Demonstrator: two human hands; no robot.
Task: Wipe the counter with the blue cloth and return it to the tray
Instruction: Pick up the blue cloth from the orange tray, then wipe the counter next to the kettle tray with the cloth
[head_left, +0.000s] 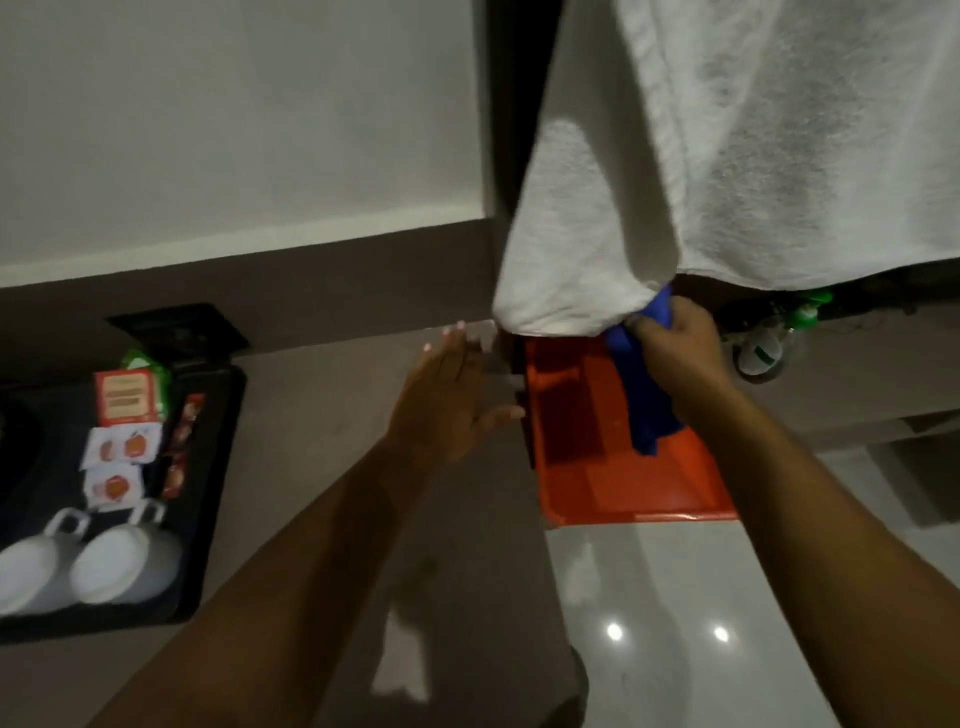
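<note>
The blue cloth (644, 395) hangs crumpled from my right hand (678, 345), which grips its upper end just under a hanging white towel. The cloth's lower part dangles over the orange tray (623, 488), which stands to the right of the grey-brown counter (322, 415). My left hand (449, 400) is flat and open, fingers spread, above the counter's right edge beside the tray, holding nothing.
White towels (727, 156) hang over the tray's far end and hide part of the cloth. On the counter's left a black tray (218, 467) holds sachets and two white cups (119, 566). A green-capped bottle (763, 348) lies right of my hand. Glossy white floor (675, 623) lies below.
</note>
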